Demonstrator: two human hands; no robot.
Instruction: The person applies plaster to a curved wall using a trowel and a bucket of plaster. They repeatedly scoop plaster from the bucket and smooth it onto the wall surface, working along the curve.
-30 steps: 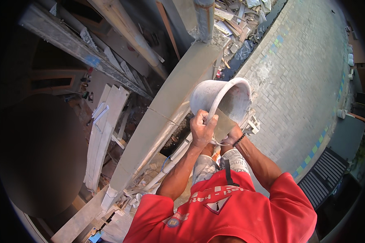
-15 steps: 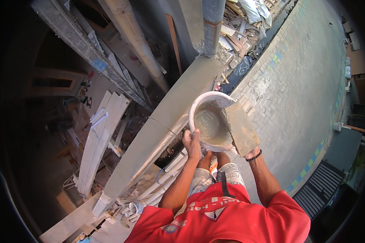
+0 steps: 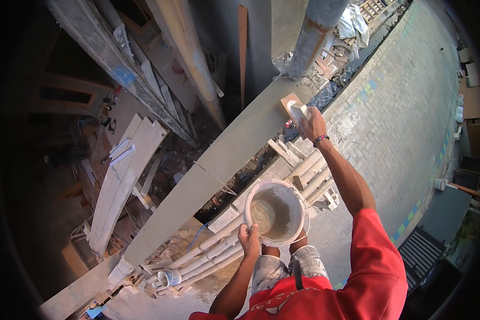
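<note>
A pale, mortar-stained bucket (image 3: 292, 216) with a thin wire handle is tilted in front of my legs, greyish residue on its inside. My left hand (image 3: 249, 240) grips its near-left rim, fingers closed. Stretched far forward, my right hand (image 3: 313, 126) is closed around the block-shaped grip of a plastering float (image 3: 290, 104). The float's flat board lies at the far end of a long, smooth grey ledge (image 3: 234, 140), close to the post. Its working face is turned away, so I cannot tell whether it bears mortar.
A grey post (image 3: 314, 45) rises at the ledge's far end. Bamboo poles (image 3: 213, 256) and timber lie below the ledge, beside a narrow gap. Rubble lines a ditch beyond. Paving (image 3: 394, 122) stretches to the right; long boards (image 3: 125, 186) lean on the left.
My right hand has swung the float from the bucket's right rim forward to the ledge's far end. The bucket, still in my left hand, has come down nearer my body.
</note>
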